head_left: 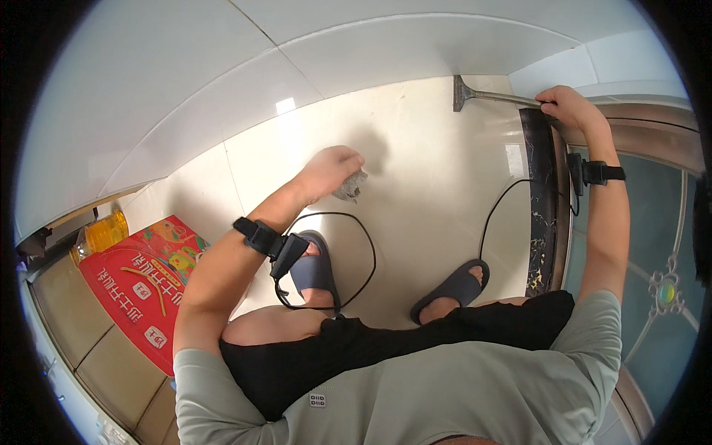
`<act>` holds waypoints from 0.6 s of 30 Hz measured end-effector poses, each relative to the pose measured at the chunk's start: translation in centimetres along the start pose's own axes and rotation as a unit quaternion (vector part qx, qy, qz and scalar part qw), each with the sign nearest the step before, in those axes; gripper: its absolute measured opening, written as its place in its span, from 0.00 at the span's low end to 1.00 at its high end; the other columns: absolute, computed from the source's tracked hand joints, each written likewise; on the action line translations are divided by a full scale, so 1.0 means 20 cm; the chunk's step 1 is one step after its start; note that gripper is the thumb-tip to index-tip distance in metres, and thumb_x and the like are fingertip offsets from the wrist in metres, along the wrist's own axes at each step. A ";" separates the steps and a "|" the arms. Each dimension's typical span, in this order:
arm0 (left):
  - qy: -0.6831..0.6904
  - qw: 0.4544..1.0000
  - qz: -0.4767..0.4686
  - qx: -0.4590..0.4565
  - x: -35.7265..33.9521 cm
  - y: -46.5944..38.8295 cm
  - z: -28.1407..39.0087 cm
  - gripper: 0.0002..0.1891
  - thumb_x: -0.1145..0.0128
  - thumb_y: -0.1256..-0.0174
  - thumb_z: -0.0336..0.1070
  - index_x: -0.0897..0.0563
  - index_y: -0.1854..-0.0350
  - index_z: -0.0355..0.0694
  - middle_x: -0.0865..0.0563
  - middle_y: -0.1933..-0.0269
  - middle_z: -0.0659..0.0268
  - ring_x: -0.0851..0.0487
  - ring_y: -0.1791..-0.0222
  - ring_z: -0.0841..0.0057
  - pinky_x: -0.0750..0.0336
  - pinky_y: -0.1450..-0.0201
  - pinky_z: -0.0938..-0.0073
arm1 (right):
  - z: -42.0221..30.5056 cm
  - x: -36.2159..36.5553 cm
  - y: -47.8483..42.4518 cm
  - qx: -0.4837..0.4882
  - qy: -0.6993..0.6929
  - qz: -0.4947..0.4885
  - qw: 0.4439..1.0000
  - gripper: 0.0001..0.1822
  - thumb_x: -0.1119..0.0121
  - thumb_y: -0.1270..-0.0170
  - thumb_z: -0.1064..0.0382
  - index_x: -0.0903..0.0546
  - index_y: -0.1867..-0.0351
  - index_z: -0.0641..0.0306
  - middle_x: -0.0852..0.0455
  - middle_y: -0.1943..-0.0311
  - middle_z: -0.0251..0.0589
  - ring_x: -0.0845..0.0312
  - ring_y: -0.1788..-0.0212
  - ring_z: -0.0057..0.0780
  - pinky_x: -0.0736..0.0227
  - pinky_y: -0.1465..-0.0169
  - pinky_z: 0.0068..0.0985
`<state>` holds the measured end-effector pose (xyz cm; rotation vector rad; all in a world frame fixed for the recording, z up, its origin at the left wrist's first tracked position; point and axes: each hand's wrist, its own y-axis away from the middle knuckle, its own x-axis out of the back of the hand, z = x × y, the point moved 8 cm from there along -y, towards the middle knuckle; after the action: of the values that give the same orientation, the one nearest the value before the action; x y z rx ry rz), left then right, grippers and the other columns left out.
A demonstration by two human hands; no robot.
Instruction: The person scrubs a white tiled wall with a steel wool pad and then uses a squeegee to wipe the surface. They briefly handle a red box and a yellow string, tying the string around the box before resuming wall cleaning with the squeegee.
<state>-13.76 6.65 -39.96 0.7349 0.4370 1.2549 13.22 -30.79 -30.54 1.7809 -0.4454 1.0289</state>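
My left hand (331, 171) is over the pale tiled floor (423, 183), its fingers pinched on a crumpled grey wad (351, 187). Whether that wad is cloth or matted lint, I cannot tell. Out to the right, my right hand (570, 108) grips the end of a long-handled T-shaped scraper (500, 96). The scraper's flat dark head (458, 93) points left, close to the foot of the white wall panel (378, 55). Part of the handle is hidden inside my right fist.
At left a red gift box (142, 278) with printed writing stands beside a bottle of yellow oil (103, 233). A metal-framed glass door (606, 239) and dark marbled threshold (538, 211) border the right. A black cable (374, 250) loops near my slippers (317, 267).
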 end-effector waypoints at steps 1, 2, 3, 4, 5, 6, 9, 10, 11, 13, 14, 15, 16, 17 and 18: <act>0.008 1.000 -0.002 0.007 0.00 0.00 0.00 0.20 0.43 0.25 0.45 0.18 0.45 0.31 0.13 0.56 0.63 0.16 0.58 0.77 0.21 0.52 0.75 | -0.01 0.02 0.00 0.005 -0.004 0.011 1.000 0.15 0.38 0.38 0.66 0.17 0.50 0.68 0.12 0.61 0.53 0.16 0.58 0.44 0.24 0.50 0.35; 0.017 1.000 -0.004 0.015 0.00 0.01 -0.01 0.20 0.43 0.25 0.45 0.18 0.45 0.31 0.13 0.56 0.63 0.16 0.58 0.77 0.21 0.52 0.75 | -0.01 0.03 -0.01 0.009 -0.008 0.022 1.000 0.16 0.38 0.38 0.66 0.16 0.50 0.68 0.12 0.61 0.53 0.16 0.57 0.44 0.24 0.49 0.35; 0.010 1.000 -0.001 0.011 0.01 0.00 -0.01 0.20 0.43 0.25 0.45 0.18 0.45 0.31 0.13 0.56 0.63 0.16 0.57 0.77 0.21 0.52 0.75 | -0.02 0.05 0.00 0.013 -0.012 0.034 0.999 0.16 0.38 0.39 0.66 0.16 0.50 0.67 0.12 0.60 0.53 0.16 0.57 0.44 0.24 0.49 0.35; 0.003 1.000 0.002 0.008 0.01 0.00 -0.02 0.20 0.43 0.25 0.45 0.18 0.45 0.31 0.13 0.56 0.62 0.16 0.57 0.77 0.21 0.52 0.75 | -0.01 0.05 -0.01 0.023 -0.004 0.044 0.999 0.16 0.38 0.39 0.66 0.16 0.50 0.67 0.12 0.60 0.53 0.16 0.56 0.45 0.24 0.49 0.35; -0.004 1.000 0.006 0.004 0.01 0.00 -0.02 0.20 0.43 0.25 0.45 0.18 0.45 0.31 0.13 0.56 0.62 0.16 0.57 0.77 0.21 0.52 0.75 | 0.00 0.05 -0.03 0.033 0.004 0.054 0.998 0.16 0.38 0.39 0.66 0.16 0.50 0.67 0.12 0.60 0.53 0.15 0.55 0.45 0.23 0.48 0.36; -0.004 1.000 0.008 0.005 0.02 0.00 -0.02 0.20 0.42 0.25 0.45 0.18 0.45 0.31 0.13 0.56 0.62 0.16 0.57 0.76 0.21 0.52 0.75 | -0.01 0.06 -0.03 0.044 0.011 0.064 0.997 0.16 0.38 0.39 0.66 0.15 0.50 0.66 0.12 0.60 0.54 0.15 0.55 0.45 0.23 0.48 0.36; -0.005 1.000 0.014 0.003 0.03 0.00 -0.03 0.20 0.43 0.26 0.45 0.18 0.46 0.30 0.13 0.55 0.61 0.16 0.57 0.75 0.21 0.51 0.74 | -0.01 0.07 -0.04 0.017 0.018 0.039 0.999 0.16 0.38 0.39 0.66 0.15 0.49 0.64 0.11 0.58 0.52 0.15 0.53 0.46 0.23 0.47 0.36; -0.007 1.000 0.015 -0.002 0.03 -0.01 -0.04 0.20 0.44 0.27 0.44 0.17 0.46 0.30 0.12 0.55 0.60 0.16 0.57 0.74 0.21 0.51 0.73 | -0.02 0.08 -0.03 0.019 0.029 0.036 0.999 0.16 0.38 0.39 0.66 0.15 0.50 0.64 0.11 0.57 0.51 0.15 0.53 0.47 0.23 0.46 0.36; -0.008 1.000 0.016 -0.008 0.03 -0.01 -0.04 0.20 0.45 0.27 0.43 0.17 0.47 0.29 0.12 0.55 0.59 0.16 0.56 0.73 0.21 0.51 0.72 | -0.02 0.09 -0.04 0.020 0.040 0.032 0.998 0.15 0.38 0.39 0.66 0.14 0.50 0.64 0.11 0.57 0.51 0.16 0.52 0.47 0.23 0.46 0.36; -0.010 1.000 0.013 -0.008 0.01 -0.01 -0.03 0.20 0.45 0.28 0.44 0.17 0.48 0.29 0.12 0.55 0.59 0.16 0.56 0.73 0.22 0.51 0.71 | -0.06 0.12 -0.05 0.031 0.057 0.034 0.997 0.15 0.37 0.39 0.66 0.14 0.51 0.64 0.11 0.56 0.50 0.16 0.52 0.48 0.23 0.47 0.36; -0.010 1.000 0.011 -0.009 0.00 -0.01 -0.02 0.20 0.45 0.28 0.45 0.17 0.48 0.30 0.12 0.55 0.58 0.16 0.55 0.73 0.22 0.50 0.71 | -0.09 0.13 -0.06 0.037 0.062 0.039 0.997 0.15 0.37 0.40 0.66 0.14 0.51 0.64 0.11 0.56 0.50 0.16 0.52 0.48 0.23 0.47 0.36; -0.028 0.999 0.005 -0.015 0.00 -0.01 -0.01 0.20 0.44 0.27 0.44 0.17 0.47 0.30 0.13 0.55 0.59 0.16 0.55 0.74 0.22 0.50 0.72 | -0.13 0.13 -0.09 0.047 0.065 0.045 0.996 0.15 0.37 0.40 0.66 0.14 0.51 0.64 0.11 0.56 0.50 0.16 0.52 0.48 0.23 0.47 0.36; -0.046 0.999 0.000 -0.022 0.00 -0.02 0.01 0.20 0.44 0.27 0.44 0.18 0.46 0.30 0.13 0.55 0.61 0.17 0.56 0.75 0.22 0.50 0.73 | -0.16 0.13 -0.12 0.059 0.056 0.047 0.996 0.15 0.36 0.40 0.66 0.14 0.52 0.64 0.11 0.57 0.50 0.17 0.53 0.49 0.23 0.47 0.37; -0.063 0.998 -0.007 -0.028 0.00 -0.03 0.03 0.20 0.44 0.26 0.44 0.18 0.45 0.31 0.13 0.56 0.62 0.17 0.56 0.76 0.22 0.50 0.75 | -0.19 0.12 -0.16 0.072 0.048 0.048 0.995 0.15 0.36 0.40 0.66 0.14 0.52 0.64 0.11 0.57 0.51 0.17 0.53 0.49 0.23 0.48 0.37; -0.075 0.996 -0.007 -0.039 -0.01 -0.04 0.05 0.19 0.44 0.26 0.44 0.18 0.46 0.31 0.13 0.56 0.62 0.17 0.56 0.77 0.23 0.51 0.75 | -0.22 0.12 -0.18 0.083 0.042 0.050 0.994 0.14 0.36 0.41 0.65 0.14 0.52 0.65 0.12 0.57 0.51 0.17 0.53 0.49 0.23 0.48 0.37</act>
<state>-12.57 6.12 -39.88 0.7520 0.2681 1.1872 15.11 -24.90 -29.90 1.8680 -0.4106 1.2370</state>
